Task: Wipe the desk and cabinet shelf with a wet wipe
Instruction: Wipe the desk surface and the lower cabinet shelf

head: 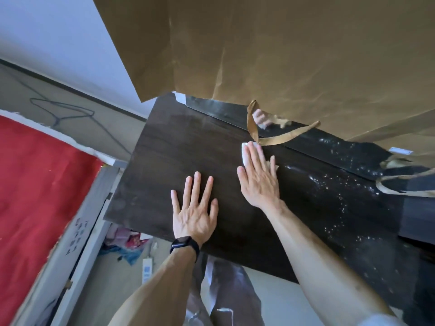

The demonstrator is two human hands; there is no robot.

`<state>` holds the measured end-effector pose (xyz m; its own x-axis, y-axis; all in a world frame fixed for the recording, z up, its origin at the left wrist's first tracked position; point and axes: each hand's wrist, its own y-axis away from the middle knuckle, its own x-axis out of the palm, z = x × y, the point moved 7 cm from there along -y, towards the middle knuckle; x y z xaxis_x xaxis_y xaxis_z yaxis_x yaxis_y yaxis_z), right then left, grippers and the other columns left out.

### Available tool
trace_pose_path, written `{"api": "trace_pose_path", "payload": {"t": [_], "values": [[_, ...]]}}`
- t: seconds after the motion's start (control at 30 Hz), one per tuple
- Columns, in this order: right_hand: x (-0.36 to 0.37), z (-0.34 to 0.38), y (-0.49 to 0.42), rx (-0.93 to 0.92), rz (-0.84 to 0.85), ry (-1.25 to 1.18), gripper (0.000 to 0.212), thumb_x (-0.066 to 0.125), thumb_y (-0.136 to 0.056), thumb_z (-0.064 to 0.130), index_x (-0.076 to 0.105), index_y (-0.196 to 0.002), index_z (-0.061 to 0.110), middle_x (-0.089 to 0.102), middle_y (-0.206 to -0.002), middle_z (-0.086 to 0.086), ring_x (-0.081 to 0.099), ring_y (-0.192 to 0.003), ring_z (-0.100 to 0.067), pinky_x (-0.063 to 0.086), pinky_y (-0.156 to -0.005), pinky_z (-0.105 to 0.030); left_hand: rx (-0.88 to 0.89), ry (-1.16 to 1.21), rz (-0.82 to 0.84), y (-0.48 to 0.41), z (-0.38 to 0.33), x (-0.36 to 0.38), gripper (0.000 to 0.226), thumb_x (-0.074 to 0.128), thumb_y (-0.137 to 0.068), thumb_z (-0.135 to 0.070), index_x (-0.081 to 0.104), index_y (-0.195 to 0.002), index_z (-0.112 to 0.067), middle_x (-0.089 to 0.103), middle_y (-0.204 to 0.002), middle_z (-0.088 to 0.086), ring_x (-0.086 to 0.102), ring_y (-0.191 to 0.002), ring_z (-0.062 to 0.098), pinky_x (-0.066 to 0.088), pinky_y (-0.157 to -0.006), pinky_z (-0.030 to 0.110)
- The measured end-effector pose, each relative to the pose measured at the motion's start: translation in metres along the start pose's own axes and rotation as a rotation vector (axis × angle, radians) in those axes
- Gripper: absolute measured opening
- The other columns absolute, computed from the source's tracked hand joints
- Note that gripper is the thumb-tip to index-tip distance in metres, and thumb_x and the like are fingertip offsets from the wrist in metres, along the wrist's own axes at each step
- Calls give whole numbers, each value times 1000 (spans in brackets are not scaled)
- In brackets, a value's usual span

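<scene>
One wet wipe, mostly hidden beneath the right hand, fingers straight, pressing it onto the desk; left hand flat, spread, empty; paper bag cropped above.

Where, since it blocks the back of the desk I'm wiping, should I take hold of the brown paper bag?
By its ribbon handle, the loop lying slack on the desk just beyond the right hand and wet wipe. Come from the near side and hook fingers through it: the walls of the paper bag are broad, flat and creased, offering little to grip.
</scene>
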<state>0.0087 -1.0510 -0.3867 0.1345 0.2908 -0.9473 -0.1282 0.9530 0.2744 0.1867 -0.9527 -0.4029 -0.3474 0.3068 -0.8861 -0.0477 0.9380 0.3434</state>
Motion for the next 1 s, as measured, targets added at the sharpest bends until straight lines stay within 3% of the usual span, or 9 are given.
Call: {"api": "trace_pose_path", "payload": {"t": [0.13,0.23,0.3,0.43,0.5,0.7,0.83,1.0], "values": [[-4,-121,46,499,-74,-85,64,18,-103,45,-2,-157,19,-1,-166,0,-2,-152,-16,6,-120,-56,-2,5,43,0,0,0,59,18,-100,-52,-7,-154,-44,-16,-163,-11,-21,-148,11,-13,-118,52],[-3,-181,87,782,-44,-199,68,18,-102,48,-7,-156,14,-7,-166,-5,-8,-152,-16,6,-119,-59,-6,4,39,0,0,-2,59,14,-99,-53,-8,-153,-44,-17,-162,-11,-22,-148,11,-14,-118,51],[-2,-176,93,763,-72,-217,72,23,-102,48,-7,-155,9,-5,-165,-10,-7,-152,-19,4,-121,-56,-9,1,28,1,-2,-2,59,13,-99,-54,-8,-153,-44,-16,-163,-10,-21,-149,12,-11,-119,53],[-1,-94,69,233,-132,-103,70,39,-101,37,7,-155,5,7,-165,-12,0,-152,-23,6,-120,-48,-22,-34,-3,1,-5,-1,60,18,-99,-53,-4,-154,-43,-11,-164,-8,-15,-150,14,-6,-120,55],[0,-79,58,99,-131,-25,71,37,-102,39,7,-156,5,6,-165,-11,0,-152,-23,10,-120,-48,-33,-53,-6,1,-6,1,61,21,-100,-51,-4,-155,-42,-11,-165,-6,-13,-151,15,-6,-120,56],[-11,-173,63,294,-144,-63,67,27,-101,47,11,-157,13,11,-165,-3,12,-151,-19,22,-118,-55,32,-70,-9,7,-60,17,64,16,-99,-53,-3,-156,-33,-11,-165,-2,-13,-151,16,-2,-121,55],[-14,-228,86,392,-152,-86,66,25,-102,48,12,-157,13,11,-165,-2,11,-151,-19,18,-118,-55,57,-54,67,16,-139,50,73,16,-96,-62,-10,-156,-30,-22,-163,3,-23,-148,21,-7,-119,56],[-17,-307,117,665,-123,-151,71,18,-100,52,8,-156,11,5,-165,-7,7,-151,-22,8,-121,-57,-7,-81,200,31,-206,79,93,16,-88,-79,-30,-149,-26,-41,-153,11,-39,-141,29,-15,-114,62]]}}
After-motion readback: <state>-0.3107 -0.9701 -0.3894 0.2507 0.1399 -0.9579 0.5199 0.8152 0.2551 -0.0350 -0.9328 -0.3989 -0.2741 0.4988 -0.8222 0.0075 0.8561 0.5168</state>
